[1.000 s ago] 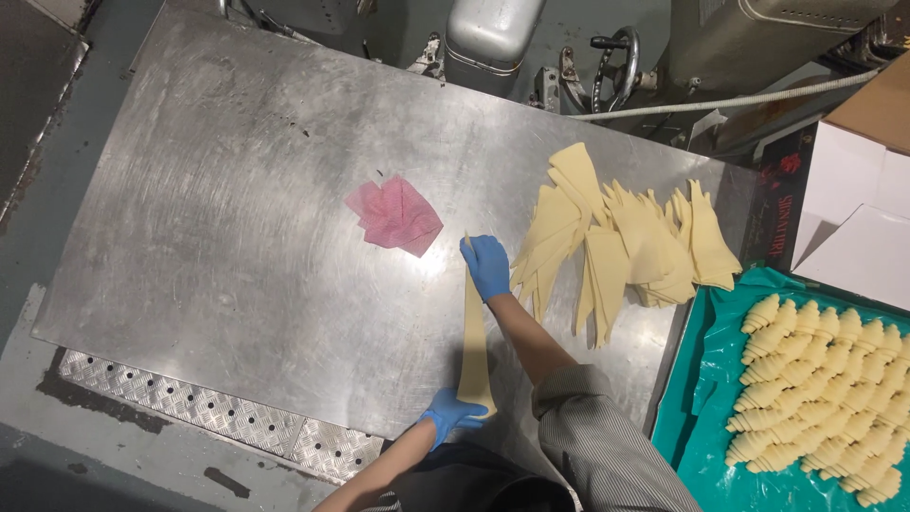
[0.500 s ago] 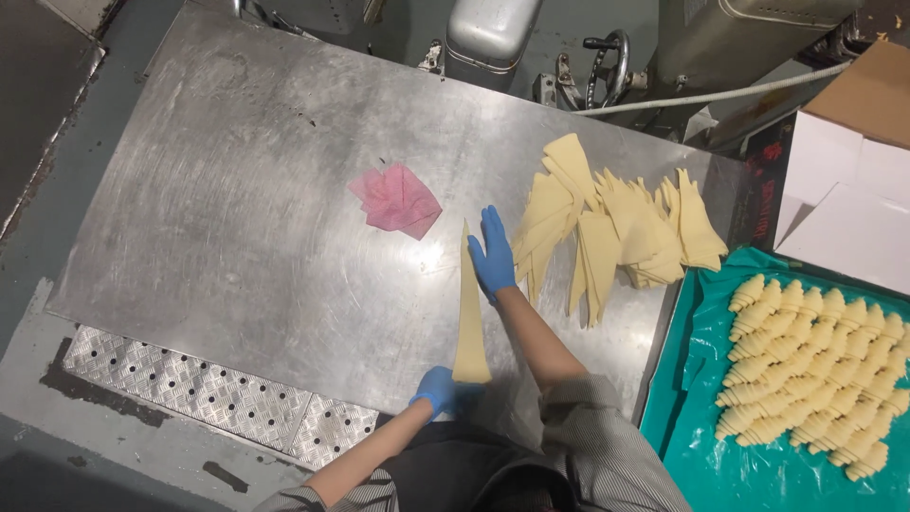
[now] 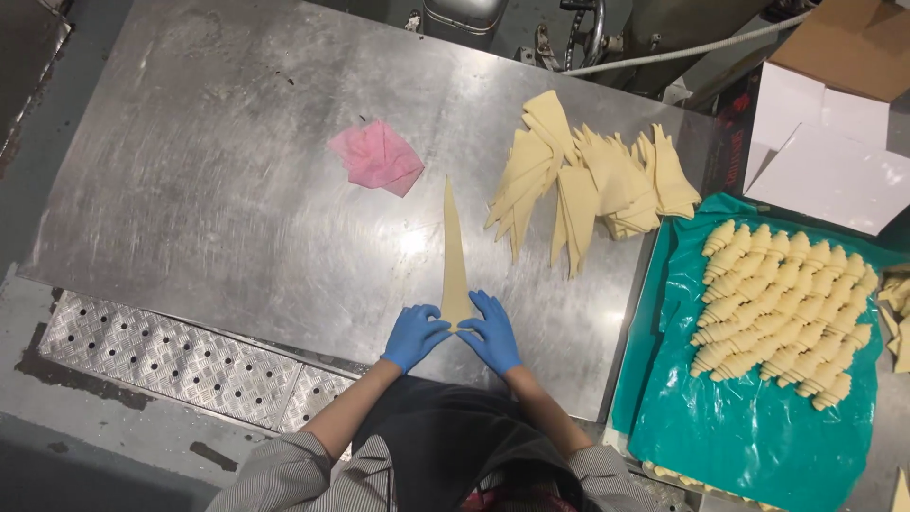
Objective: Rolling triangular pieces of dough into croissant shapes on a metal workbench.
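We press our left hand point(image 3: 414, 336) and right hand point(image 3: 491, 331), fingers spread, on the wide end of one dough triangle point(image 3: 454, 254); one pink cloth point(image 3: 376, 156) lies beside its tip.

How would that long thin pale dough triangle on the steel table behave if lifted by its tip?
The long pale dough triangle would probably droop and stretch: it lies thin and flat. It looks light. The piled dough triangles drape over each other, suggesting floppiness.
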